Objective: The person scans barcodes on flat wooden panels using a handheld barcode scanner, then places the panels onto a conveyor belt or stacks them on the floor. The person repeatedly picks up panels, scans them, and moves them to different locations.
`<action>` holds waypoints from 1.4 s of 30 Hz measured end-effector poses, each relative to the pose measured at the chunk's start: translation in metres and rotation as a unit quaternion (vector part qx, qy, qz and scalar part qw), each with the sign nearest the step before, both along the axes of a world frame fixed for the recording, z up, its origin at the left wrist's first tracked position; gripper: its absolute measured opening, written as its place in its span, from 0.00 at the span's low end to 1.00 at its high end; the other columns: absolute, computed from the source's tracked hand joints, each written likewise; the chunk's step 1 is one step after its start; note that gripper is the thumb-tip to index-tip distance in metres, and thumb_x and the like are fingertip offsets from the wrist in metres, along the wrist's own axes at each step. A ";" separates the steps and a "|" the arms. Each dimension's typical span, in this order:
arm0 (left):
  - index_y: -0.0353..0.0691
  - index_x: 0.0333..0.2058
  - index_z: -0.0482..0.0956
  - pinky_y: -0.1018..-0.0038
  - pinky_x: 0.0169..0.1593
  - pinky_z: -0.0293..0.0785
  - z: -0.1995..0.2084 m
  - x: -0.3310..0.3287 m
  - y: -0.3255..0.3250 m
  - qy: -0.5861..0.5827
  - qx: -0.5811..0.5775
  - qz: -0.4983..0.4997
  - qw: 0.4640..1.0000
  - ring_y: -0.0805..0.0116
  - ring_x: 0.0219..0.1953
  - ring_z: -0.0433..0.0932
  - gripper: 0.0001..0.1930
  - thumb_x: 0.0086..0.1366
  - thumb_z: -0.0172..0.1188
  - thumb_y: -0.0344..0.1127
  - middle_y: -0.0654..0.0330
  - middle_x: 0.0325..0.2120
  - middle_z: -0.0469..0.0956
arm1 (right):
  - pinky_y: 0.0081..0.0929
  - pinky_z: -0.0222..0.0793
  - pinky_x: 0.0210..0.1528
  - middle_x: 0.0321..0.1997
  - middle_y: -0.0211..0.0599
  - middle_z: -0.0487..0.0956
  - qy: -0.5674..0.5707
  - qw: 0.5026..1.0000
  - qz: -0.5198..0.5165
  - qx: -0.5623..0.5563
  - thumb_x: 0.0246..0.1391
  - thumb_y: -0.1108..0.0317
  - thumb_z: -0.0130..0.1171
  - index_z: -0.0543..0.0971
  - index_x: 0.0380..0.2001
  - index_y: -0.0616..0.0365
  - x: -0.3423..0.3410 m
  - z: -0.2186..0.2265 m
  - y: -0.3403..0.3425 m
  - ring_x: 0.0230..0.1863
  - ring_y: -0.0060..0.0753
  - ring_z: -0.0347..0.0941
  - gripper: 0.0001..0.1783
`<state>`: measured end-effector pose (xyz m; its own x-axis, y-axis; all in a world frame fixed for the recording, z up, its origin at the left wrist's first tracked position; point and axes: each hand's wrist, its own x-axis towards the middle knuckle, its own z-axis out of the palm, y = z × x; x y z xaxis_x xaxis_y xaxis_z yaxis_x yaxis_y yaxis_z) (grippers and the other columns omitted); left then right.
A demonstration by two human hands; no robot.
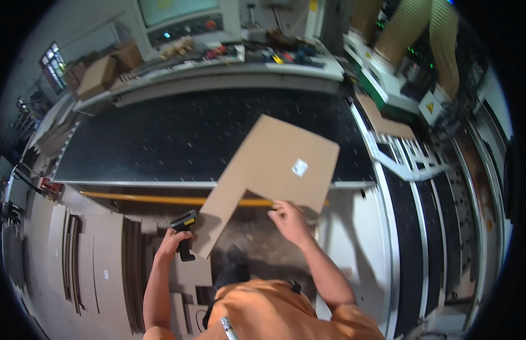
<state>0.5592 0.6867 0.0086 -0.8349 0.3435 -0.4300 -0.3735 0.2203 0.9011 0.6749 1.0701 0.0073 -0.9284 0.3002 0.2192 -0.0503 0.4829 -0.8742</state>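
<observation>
L-shaped brown board (pixel 285 150) lay across the front edge of a black table (pixel 149 136).
Its wide end sat mostly over the tabletop, probably for support. The left hand (pixel 172 241) was wrapped around the pistol grip of a scanner (pixel 184 221), likely for steadiness; the right hand (pixel 291 222) was half-curled by the board, contact unclear. Print on its white label (pixel 300 167) was unreadable.
</observation>
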 end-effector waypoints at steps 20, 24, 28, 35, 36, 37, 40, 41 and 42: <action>0.30 0.47 0.76 0.76 0.31 0.71 0.016 -0.102 -0.019 0.032 0.111 0.162 0.980 0.68 0.31 0.81 0.20 0.53 0.61 0.29 0.53 0.33 0.82 | 0.55 0.58 0.61 0.62 0.61 0.62 -0.053 0.937 -0.147 0.313 0.54 0.58 0.62 0.70 0.57 0.61 -0.142 -0.017 -0.028 0.59 0.65 0.60 0.30; 0.27 0.48 0.74 0.73 0.40 0.75 0.041 -0.142 0.022 0.126 0.150 0.142 0.970 0.66 0.34 0.80 0.22 0.56 0.58 0.32 0.51 0.34 0.82 | 0.55 0.58 0.62 0.62 0.63 0.62 -0.031 0.940 -0.052 0.336 0.53 0.54 0.64 0.71 0.57 0.59 -0.166 -0.004 -0.066 0.62 0.65 0.60 0.32; 0.30 0.38 0.81 0.75 0.28 0.70 0.027 -0.198 0.085 0.056 0.050 0.137 0.988 0.74 0.23 0.75 0.16 0.58 0.62 0.39 0.60 0.26 0.79 | 0.53 0.62 0.61 0.57 0.62 0.68 0.033 0.949 0.057 0.308 0.52 0.56 0.64 0.73 0.54 0.60 -0.181 -0.003 -0.080 0.59 0.64 0.64 0.29; 0.32 0.32 0.79 0.74 0.32 0.73 -0.011 -0.228 0.119 0.117 0.043 0.239 0.963 0.71 0.26 0.77 0.13 0.56 0.64 0.38 0.60 0.24 0.79 | 0.40 0.77 0.39 0.33 0.41 0.81 -0.064 0.979 0.165 0.105 0.54 0.61 0.60 0.82 0.32 0.55 -0.090 -0.112 -0.018 0.36 0.48 0.80 0.10; 0.32 0.32 0.79 0.74 0.31 0.73 -0.013 -0.229 0.112 0.116 0.011 0.240 0.964 0.72 0.25 0.77 0.12 0.57 0.63 0.38 0.60 0.24 0.79 | 0.42 0.77 0.40 0.32 0.42 0.81 -0.213 0.968 0.088 0.101 0.53 0.58 0.60 0.82 0.32 0.55 -0.072 -0.139 0.001 0.36 0.50 0.80 0.12; 0.32 0.32 0.79 0.75 0.30 0.73 -0.014 -0.230 0.107 0.130 0.027 0.225 0.965 0.72 0.25 0.77 0.12 0.57 0.63 0.38 0.60 0.24 0.79 | 0.45 0.77 0.41 0.30 0.44 0.81 -0.350 0.931 0.013 0.102 0.51 0.56 0.61 0.82 0.32 0.55 -0.052 -0.166 0.022 0.36 0.52 0.80 0.14; 0.32 0.32 0.79 0.75 0.31 0.72 -0.014 -0.232 0.095 0.151 -0.007 0.219 0.964 0.71 0.25 0.77 0.12 0.57 0.62 0.37 0.59 0.24 0.79 | 0.42 0.66 0.61 0.56 0.57 0.75 -0.352 0.883 -0.291 0.108 0.45 0.55 0.69 0.74 0.52 0.66 -0.015 -0.234 0.070 0.60 0.58 0.69 0.35; 0.33 0.31 0.80 0.75 0.31 0.72 -0.013 -0.232 0.094 0.140 0.009 0.225 0.964 0.72 0.25 0.76 0.12 0.57 0.63 0.38 0.61 0.24 0.79 | 0.39 0.64 0.64 0.57 0.54 0.74 -0.395 0.831 -0.386 0.066 0.43 0.57 0.72 0.71 0.56 0.66 -0.011 -0.250 0.086 0.63 0.56 0.67 0.39; 0.33 0.30 0.81 0.74 0.31 0.71 -0.010 -0.234 0.095 0.144 0.006 0.227 0.963 0.74 0.26 0.76 0.13 0.57 0.64 0.39 0.62 0.24 0.79 | 0.39 0.60 0.66 0.60 0.56 0.71 -0.358 0.856 -0.372 0.026 0.42 0.57 0.73 0.68 0.59 0.67 -0.012 -0.262 0.098 0.65 0.56 0.63 0.43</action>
<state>0.3257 0.7818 -0.0010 -0.9841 -0.0826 -0.1571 -0.1639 0.0826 0.9830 0.6625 1.1679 -0.2551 -0.3864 0.8741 -0.2944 0.8276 0.1876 -0.5290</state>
